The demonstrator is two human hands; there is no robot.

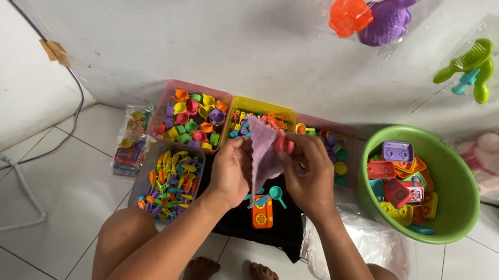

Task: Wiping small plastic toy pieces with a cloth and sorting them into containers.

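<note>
My left hand (230, 169) and my right hand (309, 176) are raised together over a black cloth (279, 227) on the floor. Both pinch a pale purple cloth (263, 149) that hangs between them. My right hand also grips a small red toy piece (284, 144) against the cloth. Under the hands lie an orange toy piece (263, 213) and a teal toy spoon (276, 195). My bare knees and feet show at the bottom.
Three trays of small bright plastic toys stand by the wall: pink (166, 94), yellow (263, 106), pink (351, 177). A fourth tray (140, 176) is at my left. A green basin (463, 196) holds larger toy pieces. Clear bags (374, 242) lie right; bagged toys hang on the wall.
</note>
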